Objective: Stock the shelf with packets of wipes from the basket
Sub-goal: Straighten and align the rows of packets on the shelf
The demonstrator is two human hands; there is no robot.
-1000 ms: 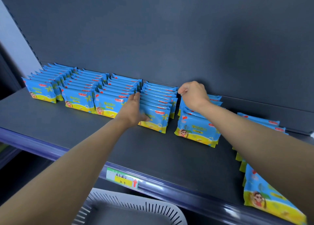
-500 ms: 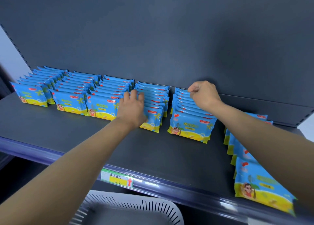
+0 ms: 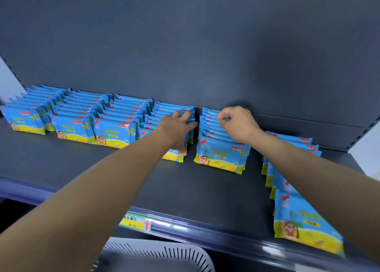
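Note:
Blue and yellow packets of wipes stand in several rows on the dark shelf (image 3: 185, 189). My left hand (image 3: 177, 130) lies flat, fingers spread, on top of the fourth row of packets (image 3: 174, 109), thumb at its front packet. My right hand (image 3: 236, 123) rests on the fifth row of packets (image 3: 222, 154), fingers curled and pinching the top edge of a packet near the back. A sixth row of packets (image 3: 304, 220) runs along the right, partly behind my right forearm. The white basket (image 3: 164, 253) shows below the shelf edge, and its visible part holds no packets.
Three full rows of packets (image 3: 74, 126) fill the shelf's left side. A green and yellow price label (image 3: 135, 222) sits on the shelf's front rail. The dark back panel (image 3: 205, 45) rises behind the rows. Bare shelf lies in front of the rows.
My left hand slid from the front of the fourth row up onto its top. My right hand shifted slightly forward along the fifth row. The view moved a little to the right.

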